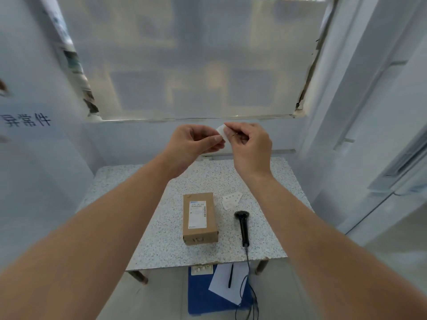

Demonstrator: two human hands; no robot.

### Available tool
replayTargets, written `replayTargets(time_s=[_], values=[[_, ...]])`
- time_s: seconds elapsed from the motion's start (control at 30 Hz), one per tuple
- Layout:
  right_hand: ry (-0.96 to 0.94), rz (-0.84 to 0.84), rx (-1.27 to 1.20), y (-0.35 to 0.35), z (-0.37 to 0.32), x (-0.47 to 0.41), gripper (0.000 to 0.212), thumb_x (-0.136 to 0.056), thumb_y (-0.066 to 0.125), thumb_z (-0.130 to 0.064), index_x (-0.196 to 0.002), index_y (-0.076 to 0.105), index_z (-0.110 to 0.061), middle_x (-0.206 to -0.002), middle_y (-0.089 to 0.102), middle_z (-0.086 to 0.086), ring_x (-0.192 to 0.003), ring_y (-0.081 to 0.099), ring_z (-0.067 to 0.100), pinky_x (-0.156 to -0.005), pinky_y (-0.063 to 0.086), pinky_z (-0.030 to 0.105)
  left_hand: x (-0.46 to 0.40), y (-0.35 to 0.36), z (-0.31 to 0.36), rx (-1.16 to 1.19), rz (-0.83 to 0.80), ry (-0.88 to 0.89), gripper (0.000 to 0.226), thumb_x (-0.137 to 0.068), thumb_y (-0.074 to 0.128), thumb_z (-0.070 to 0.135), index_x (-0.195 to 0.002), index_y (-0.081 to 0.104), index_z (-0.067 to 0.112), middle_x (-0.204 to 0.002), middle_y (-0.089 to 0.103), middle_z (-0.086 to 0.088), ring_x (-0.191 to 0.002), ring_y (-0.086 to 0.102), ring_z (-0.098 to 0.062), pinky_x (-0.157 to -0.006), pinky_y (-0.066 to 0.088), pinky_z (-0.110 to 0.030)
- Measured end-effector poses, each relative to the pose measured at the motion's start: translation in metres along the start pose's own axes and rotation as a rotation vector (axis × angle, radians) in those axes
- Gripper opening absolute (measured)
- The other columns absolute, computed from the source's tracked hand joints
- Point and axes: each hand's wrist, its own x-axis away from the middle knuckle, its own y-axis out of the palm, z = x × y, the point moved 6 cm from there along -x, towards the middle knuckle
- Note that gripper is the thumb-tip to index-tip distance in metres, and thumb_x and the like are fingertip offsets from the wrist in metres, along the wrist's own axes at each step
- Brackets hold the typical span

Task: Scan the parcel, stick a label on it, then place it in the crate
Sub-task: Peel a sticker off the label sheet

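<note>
Up front, both hands are raised above the far edge of the table, fingers pinched together on one small white label (221, 132). L hand (193, 144) grips its lower edge btwn thumb and forefinger; R hand (248, 146) nips the upper corner w/ thumb and fingertips, a thin ring visible on one finger. Whether the label is coming off a backing, can't tell, too small and pale against the wall. Both forearms are bare and stretch in from the near corners of the view. Below the hands, the parcel (200, 218), a brown cardboard box, lies flat near the middle of the speckled table (161, 241), long side running away from the person, w/ a white printed shipping sticker (197, 214) and barcode on its top face. Just R of the parcel, not touching it, lies the black handheld scanner (242, 226), head pointing away, its cable (248, 269) dropping over the near table edge toward the floor. Beyond the scanner, near the parcel's far R corner, a strip of white labels (231, 200) lies on the tabletop. Under the table's near edge sits a blue board (201, 296) w/ a white sheet (224, 285) and a black pen (230, 276) on top. Behind the table, a frosted window (196, 61) fills the wall. No crate seen anywhere in this view.
</note>
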Motion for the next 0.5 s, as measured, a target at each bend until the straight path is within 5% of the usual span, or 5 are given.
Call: replayTargets(time_s=[0.5], values=[[-0.051,0.008,0.012,-0.006,-0.027,0.016,0.019,-0.093,0.078,-0.019,-0.111,0.081,-0.015,-0.103,0.069,0.001,-0.087,0.064,0.001,-0.079,0.051,0.007,0.018,-0.004,0.022,-0.065,-0.060,0.021,0.016,-0.090,0.073,0.005,-0.102,0.074,-0.005,-0.100,0.076,-0.025,-0.095,0.074,-0.034,-0.096,0.057,-0.044]])
